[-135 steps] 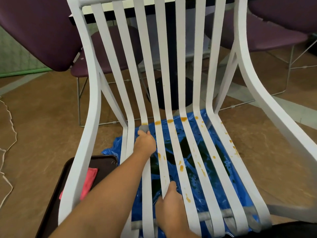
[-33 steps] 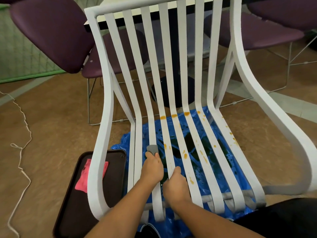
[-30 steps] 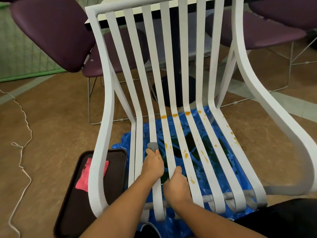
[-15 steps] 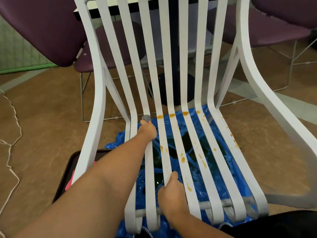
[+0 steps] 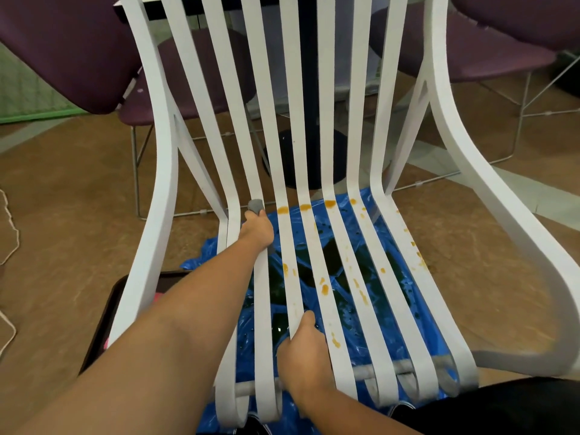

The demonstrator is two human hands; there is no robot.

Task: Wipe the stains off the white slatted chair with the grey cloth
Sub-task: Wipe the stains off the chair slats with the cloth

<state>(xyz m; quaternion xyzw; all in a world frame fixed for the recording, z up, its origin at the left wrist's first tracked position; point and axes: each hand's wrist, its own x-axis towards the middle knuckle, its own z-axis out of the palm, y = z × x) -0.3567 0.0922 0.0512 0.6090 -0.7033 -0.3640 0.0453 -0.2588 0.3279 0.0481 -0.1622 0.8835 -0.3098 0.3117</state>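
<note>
The white slatted chair (image 5: 439,130) fills the head view, seat toward me. Orange stains (image 5: 324,289) dot the middle and right seat slats, and a row of them runs along the bend into the backrest. My left hand (image 5: 258,229) is stretched out to that bend on a left slat and grips the grey cloth (image 5: 255,206), which sticks out beyond my fingers. My right hand (image 5: 304,350) grips a middle slat near the seat's front edge, thumb on top.
Blue plastic sheeting (image 5: 420,321) lies on the brown floor under the seat. A dark tray (image 5: 103,321) with a pink cloth lies at lower left. Purple chairs (image 5: 72,51) and a dark table pedestal (image 5: 309,98) stand behind. A white cord (image 5: 9,233) trails at far left.
My left hand slid the grey cloth away from me along the left slat, from mid-seat up to the bend. My right hand stayed gripping the middle slat at the front.
</note>
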